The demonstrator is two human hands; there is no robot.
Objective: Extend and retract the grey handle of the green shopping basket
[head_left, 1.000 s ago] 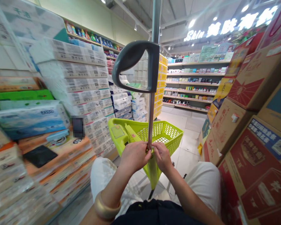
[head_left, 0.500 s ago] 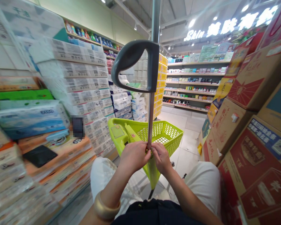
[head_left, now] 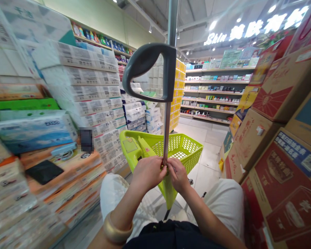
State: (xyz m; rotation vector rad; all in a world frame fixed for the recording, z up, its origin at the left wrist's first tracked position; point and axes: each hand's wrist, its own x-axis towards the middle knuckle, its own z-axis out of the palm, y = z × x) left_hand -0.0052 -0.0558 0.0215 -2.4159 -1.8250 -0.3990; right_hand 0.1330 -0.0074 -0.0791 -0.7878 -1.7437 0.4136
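A lime-green shopping basket (head_left: 186, 145) stands on the floor in front of my knees. A thin metal pole (head_left: 167, 131) rises from its near rim to a grey D-shaped handle (head_left: 147, 69). My left hand (head_left: 148, 172) is closed around the base of the pole from the left. My right hand (head_left: 178, 174) pinches the same spot from the right, fingers curled. What lies between the fingertips is hidden. A gold bangle (head_left: 116, 231) circles my left wrist.
Stacked tissue and paper packs (head_left: 83, 86) line the left side, with a black phone (head_left: 43, 171) lying on an orange pack. Cardboard cartons (head_left: 282, 138) are piled on the right. A tiled aisle (head_left: 207, 145) runs ahead to stocked shelves (head_left: 212, 93).
Almost nothing: both hands stay at the base of the pole, and the view has shifted very slightly.
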